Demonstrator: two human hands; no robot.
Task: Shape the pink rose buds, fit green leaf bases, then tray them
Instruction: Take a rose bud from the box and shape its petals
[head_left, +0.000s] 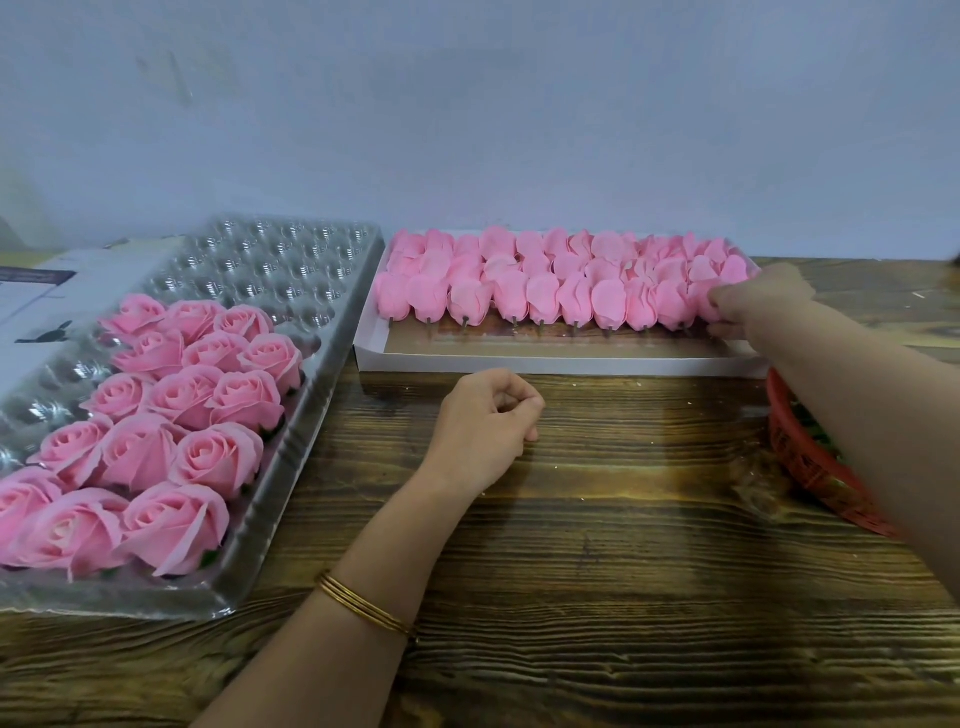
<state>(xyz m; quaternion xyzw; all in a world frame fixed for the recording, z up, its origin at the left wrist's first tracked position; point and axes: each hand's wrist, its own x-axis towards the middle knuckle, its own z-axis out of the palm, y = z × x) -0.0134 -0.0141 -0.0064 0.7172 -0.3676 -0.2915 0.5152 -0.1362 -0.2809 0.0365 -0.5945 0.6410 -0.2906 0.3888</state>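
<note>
wall (467, 104): plain pale blue-grey, filling the upper half behind everything.
table (623, 545): dark wood grain, with small white specks scattered over it.
tray (291, 249): clear plastic with round cells, on the left of the table and angled away from the person; its far cells are bare.
box (545, 364): shallow, white, with a brown floor, lying across the far middle just beside the tray's right edge.
roses (171, 447): open pink blooms seated in rows of three in the tray's near part, on the left side of the scene.
buds (519, 280): closed pink buds packed in three rows along the far side of the box, with short dark stubs pointing toward the person; the near strip of the box floor is bare.
sheet (41, 301): white printed card at the far left, partly under the tray.
basket (810, 467): red mesh, at the right edge, mostly hidden by the right forearm.
right hand (753, 301): reached into the box, fingers curled on the end bud.
left hand (483, 421): resting on the table in front of the box, fingers curled in to the palm, thumb against the forefinger, nothing seen in it.
end bud (701, 304): last at the right of the front row, held in place in the box.
bangles (363, 605): thin gold bands on the left wrist.
leaf bases (208, 558): green slivers peeking from under a few roses along the tray's near-right side.
</note>
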